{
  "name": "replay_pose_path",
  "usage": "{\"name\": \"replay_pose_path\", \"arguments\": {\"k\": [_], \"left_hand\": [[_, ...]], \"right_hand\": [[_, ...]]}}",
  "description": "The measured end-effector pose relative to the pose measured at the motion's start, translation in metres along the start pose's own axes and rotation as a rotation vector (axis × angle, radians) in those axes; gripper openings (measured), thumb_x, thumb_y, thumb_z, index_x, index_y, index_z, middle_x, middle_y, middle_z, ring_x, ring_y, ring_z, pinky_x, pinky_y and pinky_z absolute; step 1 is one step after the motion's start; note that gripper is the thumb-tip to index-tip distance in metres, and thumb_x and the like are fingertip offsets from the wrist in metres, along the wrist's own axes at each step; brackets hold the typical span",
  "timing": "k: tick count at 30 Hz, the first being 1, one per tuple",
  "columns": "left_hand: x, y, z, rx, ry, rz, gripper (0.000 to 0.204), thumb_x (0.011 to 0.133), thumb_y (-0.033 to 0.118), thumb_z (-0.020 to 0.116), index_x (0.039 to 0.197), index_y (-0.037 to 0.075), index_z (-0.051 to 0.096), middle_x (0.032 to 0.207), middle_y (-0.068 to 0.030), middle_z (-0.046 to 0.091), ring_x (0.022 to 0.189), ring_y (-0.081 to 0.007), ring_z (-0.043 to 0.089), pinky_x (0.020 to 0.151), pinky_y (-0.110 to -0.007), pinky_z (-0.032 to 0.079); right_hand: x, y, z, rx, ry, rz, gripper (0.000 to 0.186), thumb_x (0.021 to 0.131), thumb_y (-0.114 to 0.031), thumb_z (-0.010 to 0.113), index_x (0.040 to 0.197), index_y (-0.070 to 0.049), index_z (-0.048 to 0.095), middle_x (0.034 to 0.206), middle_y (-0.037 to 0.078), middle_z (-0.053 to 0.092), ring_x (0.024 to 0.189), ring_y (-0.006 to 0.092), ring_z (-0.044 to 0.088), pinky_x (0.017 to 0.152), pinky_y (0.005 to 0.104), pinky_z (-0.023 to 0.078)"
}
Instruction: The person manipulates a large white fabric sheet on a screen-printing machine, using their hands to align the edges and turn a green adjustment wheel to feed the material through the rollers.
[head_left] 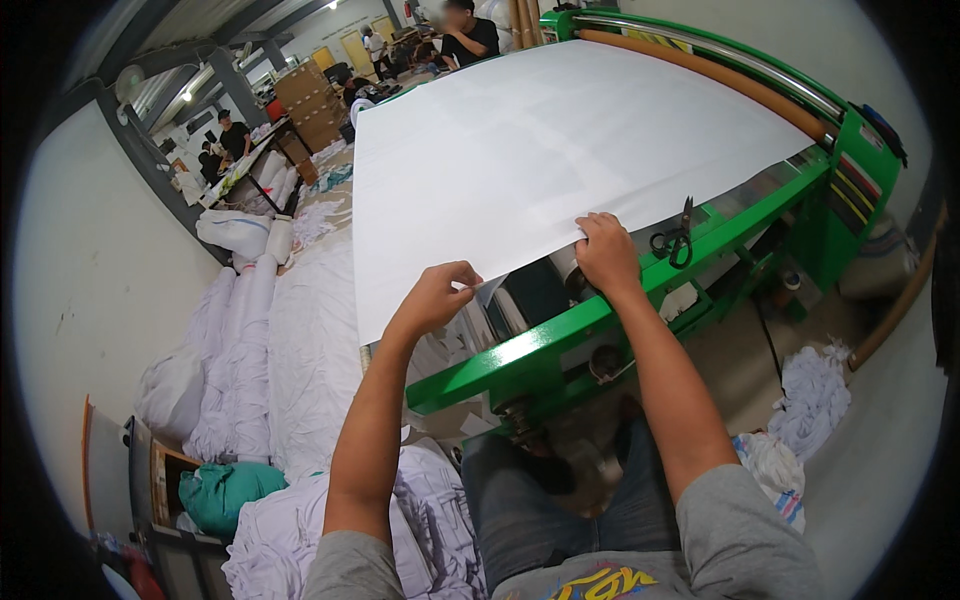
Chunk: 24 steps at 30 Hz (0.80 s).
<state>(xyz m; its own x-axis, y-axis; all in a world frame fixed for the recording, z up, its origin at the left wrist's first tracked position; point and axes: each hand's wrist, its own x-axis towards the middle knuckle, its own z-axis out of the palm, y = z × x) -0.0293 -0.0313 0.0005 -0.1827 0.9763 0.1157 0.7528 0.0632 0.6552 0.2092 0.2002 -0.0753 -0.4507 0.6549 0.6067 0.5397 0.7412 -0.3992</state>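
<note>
Green machine [520, 350] ahead, white sheet [560, 150] spread across its top, near edge within reach of both hands. Left hand [432, 298] pinches that edge between thumb and fingers; right hand [609, 258] rests curled fingertips on the same edge, thumb hidden, cannot tell if pinching. Black scissors [681, 238] at near rail, right of right hand.

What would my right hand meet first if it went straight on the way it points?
Your right hand would probably meet the wide, flat white sheet, whose near edge it seems to touch.
</note>
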Motion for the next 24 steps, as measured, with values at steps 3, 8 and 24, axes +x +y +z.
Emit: {"name": "replay_pose_path", "arguments": {"k": [3, 8, 24], "left_hand": [[0.0017, -0.0052, -0.0018, 0.018, -0.032, -0.005, 0.025, 0.098, 0.005, 0.067, 0.119, -0.003, 0.077, 0.123, -0.0153, 0.082, 0.118, -0.0264, 0.077, 0.104, -0.043, 0.065], [0.0025, -0.0054, 0.0006, 0.056, -0.030, 0.003, 0.025, 0.097, 0.003, 0.066, 0.118, -0.003, 0.078, 0.122, -0.0158, 0.082, 0.115, -0.0269, 0.078, 0.103, -0.043, 0.065], [-0.0003, 0.0019, 0.0012, 0.036, -0.027, -0.005, 0.013, 0.101, 0.000, 0.073, 0.112, -0.003, 0.078, 0.113, -0.0171, 0.082, 0.111, -0.0277, 0.080, 0.099, -0.040, 0.067]], "right_hand": [[-0.0011, 0.0049, 0.0044, -0.023, 0.074, -0.034, 0.039, 0.095, -0.014, 0.063, 0.130, -0.003, 0.079, 0.140, 0.021, 0.075, 0.138, 0.0382, 0.064, 0.117, 0.0513, 0.052], [-0.0009, 0.0076, 0.0073, -0.027, 0.051, -0.028, 0.038, 0.097, -0.015, 0.063, 0.128, -0.002, 0.079, 0.143, 0.022, 0.073, 0.139, 0.0398, 0.064, 0.118, 0.0514, 0.052], [-0.0011, 0.0043, 0.0094, -0.097, 0.068, -0.002, 0.037, 0.099, -0.019, 0.062, 0.125, 0.004, 0.075, 0.146, 0.028, 0.068, 0.142, 0.0425, 0.058, 0.125, 0.0537, 0.042]]}}
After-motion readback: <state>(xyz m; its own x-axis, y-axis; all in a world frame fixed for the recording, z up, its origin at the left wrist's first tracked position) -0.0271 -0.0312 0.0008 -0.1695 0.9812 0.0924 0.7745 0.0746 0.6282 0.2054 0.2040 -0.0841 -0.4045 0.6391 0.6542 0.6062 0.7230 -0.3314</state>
